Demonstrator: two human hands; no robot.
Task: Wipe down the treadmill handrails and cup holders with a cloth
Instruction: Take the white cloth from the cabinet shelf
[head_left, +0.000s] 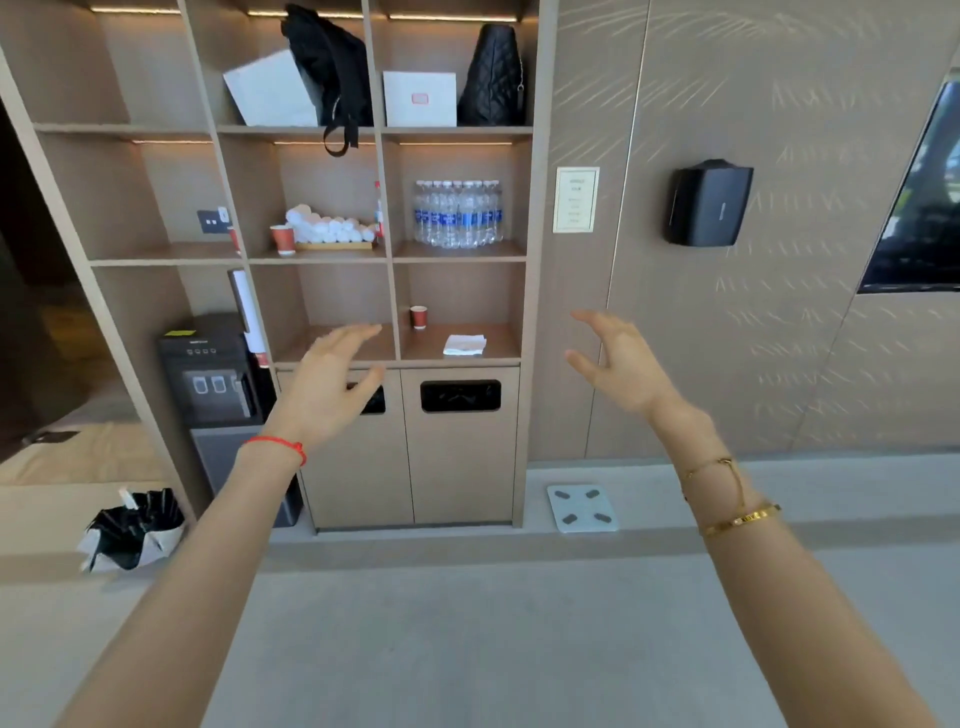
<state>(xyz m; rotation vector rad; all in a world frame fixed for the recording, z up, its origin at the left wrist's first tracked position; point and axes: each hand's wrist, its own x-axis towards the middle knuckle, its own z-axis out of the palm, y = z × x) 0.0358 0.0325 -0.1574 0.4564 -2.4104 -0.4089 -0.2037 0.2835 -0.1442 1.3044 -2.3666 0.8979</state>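
Note:
A folded white cloth (465, 345) lies on the lowest open shelf of a wooden shelf unit (535, 291), right compartment, beside a small red paper cup (418, 317). My left hand (324, 387) is raised in front of the cabinet doors, fingers relaxed and empty, left of and below the cloth. My right hand (618, 364) is held up to the right of the shelf unit, fingers spread and slightly bent, holding nothing. No treadmill is in view.
Rolled white towels (327, 228) on a tray and a pack of water bottles (458, 213) fill the middle shelves. A water dispenser (210, 374) stands at left, a lined bin (132, 530) and a white scale (582, 508) on the grey floor. A black wall dispenser (709, 202) hangs at right.

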